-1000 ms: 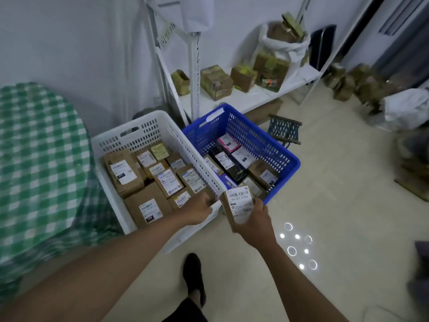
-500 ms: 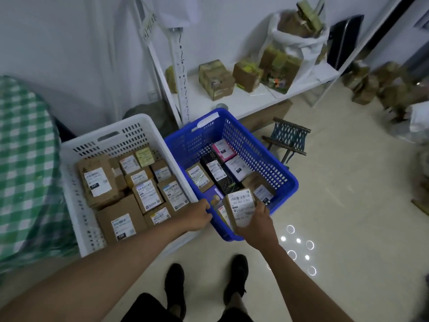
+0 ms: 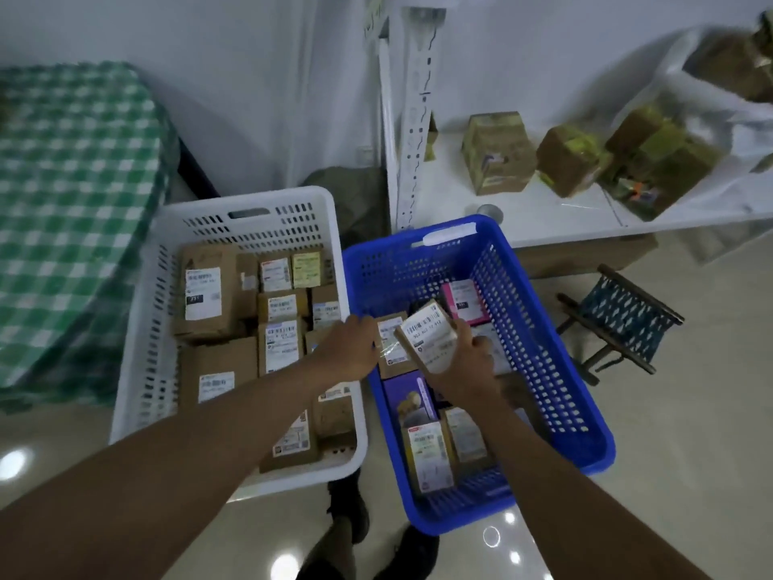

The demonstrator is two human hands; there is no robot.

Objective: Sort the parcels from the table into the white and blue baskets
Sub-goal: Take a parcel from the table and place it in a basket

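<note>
the right hand (image 3: pixel 462 362) has carried the labelled parcel (image 3: pixel 428 337) from the near rim to over the blue basket (image 3: pixel 543 328).

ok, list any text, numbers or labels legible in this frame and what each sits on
"562 802 72 912", roughly and low confidence: number under the barcode on the label of the parcel gripped by the right hand over the blue basket.
Labels on the parcels in the white basket: too blurred to read.
Labels on the other parcels in the blue basket: too blurred.
Boxes on the shelf: nothing legible.
</note>
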